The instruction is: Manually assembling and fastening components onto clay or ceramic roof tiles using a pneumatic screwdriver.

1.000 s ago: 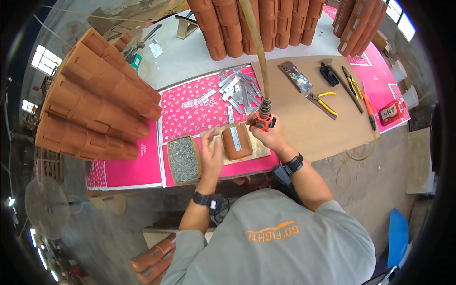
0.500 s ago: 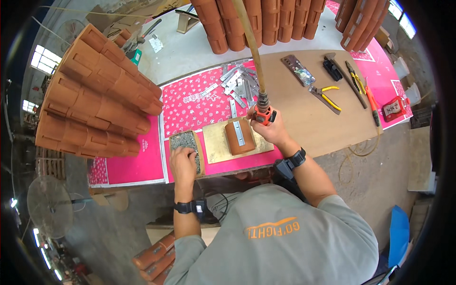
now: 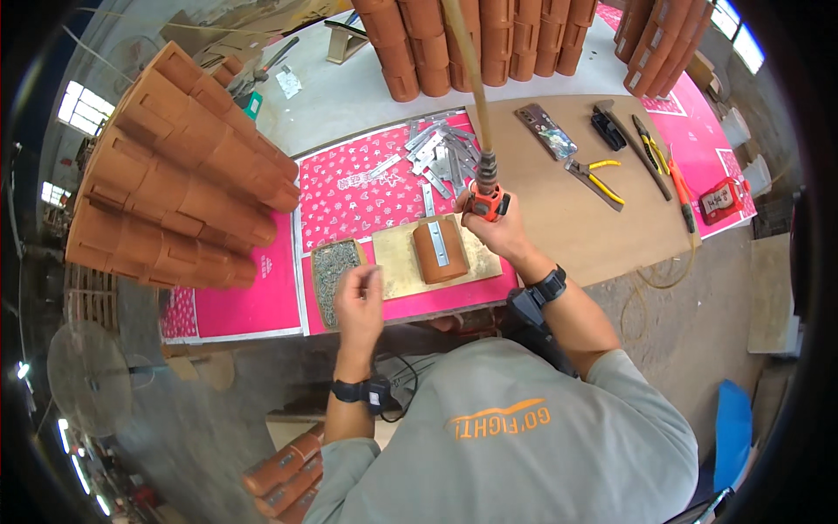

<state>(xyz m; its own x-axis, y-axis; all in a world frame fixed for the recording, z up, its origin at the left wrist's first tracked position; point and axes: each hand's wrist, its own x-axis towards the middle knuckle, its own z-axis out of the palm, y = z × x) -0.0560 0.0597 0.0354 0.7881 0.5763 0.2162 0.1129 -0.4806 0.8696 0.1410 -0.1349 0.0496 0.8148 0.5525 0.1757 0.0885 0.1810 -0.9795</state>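
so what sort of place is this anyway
Probably a small workshop or factory floor: orange-brown tubular pieces are stacked on the workbench, loose metal strips lie in a pile, and the right hand grips a red tool with a hose attached.

Matt clay-like cylinder (image 3: pixel 453 265), shiny metal strip (image 3: pixel 438 243), plastic-looking orange tool (image 3: pixel 487 204), wood-like board (image 3: pixel 397 262), matt brown paper-like sheet (image 3: pixel 559 240)

Grey floor (image 3: pixel 681 319), pale wall (image 3: pixel 113 37), paned window (image 3: pixel 85 110) at upper left, glowing tube lights (image 3: pixel 64 436) at lower left
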